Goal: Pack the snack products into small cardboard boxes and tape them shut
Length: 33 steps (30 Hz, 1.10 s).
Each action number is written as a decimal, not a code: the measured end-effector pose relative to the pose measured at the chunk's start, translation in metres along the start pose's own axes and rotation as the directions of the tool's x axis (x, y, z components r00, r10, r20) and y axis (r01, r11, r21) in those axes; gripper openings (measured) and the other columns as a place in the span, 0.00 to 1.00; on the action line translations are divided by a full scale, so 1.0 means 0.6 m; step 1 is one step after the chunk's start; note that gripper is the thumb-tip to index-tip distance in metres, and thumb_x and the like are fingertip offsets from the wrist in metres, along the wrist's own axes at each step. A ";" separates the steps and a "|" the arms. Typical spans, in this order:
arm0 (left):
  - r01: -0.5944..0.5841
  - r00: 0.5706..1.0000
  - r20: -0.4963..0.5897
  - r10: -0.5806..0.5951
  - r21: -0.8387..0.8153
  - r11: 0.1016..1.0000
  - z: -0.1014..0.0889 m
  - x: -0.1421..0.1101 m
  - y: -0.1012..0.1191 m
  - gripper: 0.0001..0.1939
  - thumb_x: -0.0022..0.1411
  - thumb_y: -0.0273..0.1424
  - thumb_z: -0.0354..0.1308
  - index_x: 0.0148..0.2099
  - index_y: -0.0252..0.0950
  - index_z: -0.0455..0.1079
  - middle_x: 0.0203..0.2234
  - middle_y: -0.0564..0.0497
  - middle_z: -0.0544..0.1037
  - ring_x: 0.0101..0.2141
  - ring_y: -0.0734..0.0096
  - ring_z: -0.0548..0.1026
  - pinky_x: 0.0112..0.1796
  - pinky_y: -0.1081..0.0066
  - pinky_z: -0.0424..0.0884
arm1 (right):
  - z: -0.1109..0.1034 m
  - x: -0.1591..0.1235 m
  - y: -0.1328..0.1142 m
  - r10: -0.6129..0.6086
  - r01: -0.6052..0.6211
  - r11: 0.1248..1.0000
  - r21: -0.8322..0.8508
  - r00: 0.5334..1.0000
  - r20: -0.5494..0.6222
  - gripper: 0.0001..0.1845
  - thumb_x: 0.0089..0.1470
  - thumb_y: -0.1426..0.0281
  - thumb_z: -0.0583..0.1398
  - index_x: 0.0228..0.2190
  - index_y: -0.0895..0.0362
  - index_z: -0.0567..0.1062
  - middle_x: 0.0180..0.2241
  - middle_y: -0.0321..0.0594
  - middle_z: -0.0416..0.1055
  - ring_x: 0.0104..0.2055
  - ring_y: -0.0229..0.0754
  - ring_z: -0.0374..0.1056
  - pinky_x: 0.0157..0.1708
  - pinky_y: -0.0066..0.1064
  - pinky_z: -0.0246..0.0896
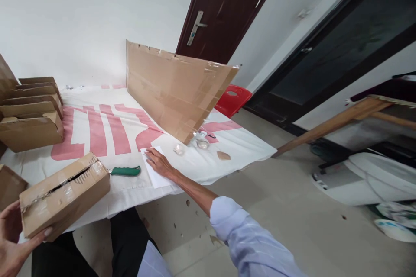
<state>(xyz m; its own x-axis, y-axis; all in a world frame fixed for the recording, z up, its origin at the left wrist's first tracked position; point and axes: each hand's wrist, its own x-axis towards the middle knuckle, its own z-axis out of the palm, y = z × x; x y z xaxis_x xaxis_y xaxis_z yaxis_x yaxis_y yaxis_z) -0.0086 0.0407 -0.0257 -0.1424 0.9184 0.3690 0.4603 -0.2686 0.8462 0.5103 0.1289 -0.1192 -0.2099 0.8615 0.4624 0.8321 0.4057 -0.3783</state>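
At the lower left, my left hand (19, 236) grips the near left end of a cardboard box (66, 194), thumb along its side. The box sits tilted at the table's front edge, with a dark slit and clear tape along its top. A knife with a green handle (126, 171) lies just right of the box; its blade is mostly hidden. My right hand (160, 162) rests palm down on a sheet of white paper (159, 180), fingers stretched toward the paper's far left edge.
Several open cardboard boxes (32, 127) stand at the left. A large cardboard sheet (175, 86) leans upright on the cloth-covered table (87, 181). Crumpled clear tape (201, 142) and a cardboard scrap (224, 156) lie right. A red chair (234, 100) stands behind.
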 end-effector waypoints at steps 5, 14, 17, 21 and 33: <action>0.150 0.989 0.026 -0.148 -0.143 0.978 -0.007 -0.002 -0.010 0.48 0.35 0.45 0.82 0.59 0.57 0.66 0.61 0.53 0.76 0.67 0.32 0.68 0.67 0.32 0.64 | -0.010 -0.049 -0.019 0.037 -0.037 0.999 0.007 0.999 -0.020 0.13 0.67 0.71 0.56 0.47 0.56 0.79 0.55 0.52 0.73 0.56 0.49 0.73 0.59 0.42 0.71; 0.206 0.945 0.283 -0.162 -0.135 0.969 -0.029 -0.023 0.037 0.52 0.42 0.48 0.81 0.62 0.45 0.58 0.66 0.35 0.69 0.68 0.40 0.67 0.65 0.46 0.66 | -0.030 -0.051 -0.037 0.068 -0.058 0.995 0.084 0.990 -0.124 0.13 0.66 0.65 0.56 0.41 0.54 0.80 0.46 0.49 0.74 0.46 0.50 0.76 0.48 0.44 0.76; 0.185 0.936 0.325 -0.136 -0.125 0.975 -0.034 -0.024 0.041 0.46 0.46 0.48 0.80 0.60 0.44 0.60 0.64 0.37 0.70 0.65 0.44 0.70 0.62 0.51 0.69 | -0.038 -0.019 -0.094 0.038 -0.007 0.985 0.170 0.983 -0.180 0.12 0.66 0.65 0.58 0.40 0.53 0.81 0.43 0.47 0.75 0.44 0.49 0.76 0.41 0.41 0.77; 0.116 0.927 0.369 -0.072 -0.100 0.988 -0.039 -0.020 0.048 0.38 0.50 0.46 0.78 0.57 0.43 0.64 0.64 0.39 0.69 0.62 0.45 0.72 0.60 0.53 0.72 | -0.055 0.023 -0.205 -0.044 0.097 0.945 0.313 0.984 -0.174 0.11 0.68 0.65 0.58 0.41 0.52 0.81 0.42 0.46 0.77 0.45 0.48 0.76 0.40 0.39 0.77; 0.032 0.914 0.404 -0.033 0.010 0.999 -0.048 -0.022 0.045 0.42 0.54 0.44 0.75 0.68 0.46 0.65 0.70 0.39 0.62 0.67 0.41 0.66 0.59 0.50 0.74 | -0.083 0.099 -0.412 -0.444 0.423 0.846 0.326 0.896 -0.011 0.09 0.67 0.74 0.60 0.39 0.54 0.81 0.38 0.44 0.78 0.45 0.47 0.72 0.48 0.42 0.71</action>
<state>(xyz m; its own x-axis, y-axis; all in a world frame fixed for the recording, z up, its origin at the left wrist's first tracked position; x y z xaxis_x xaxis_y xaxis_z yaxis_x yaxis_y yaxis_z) -0.0193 0.0128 0.0033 0.2088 0.9658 0.1539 0.4640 -0.2364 0.8537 0.3179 0.0649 0.0416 -0.5518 0.5886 0.5909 0.4475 0.8068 -0.3858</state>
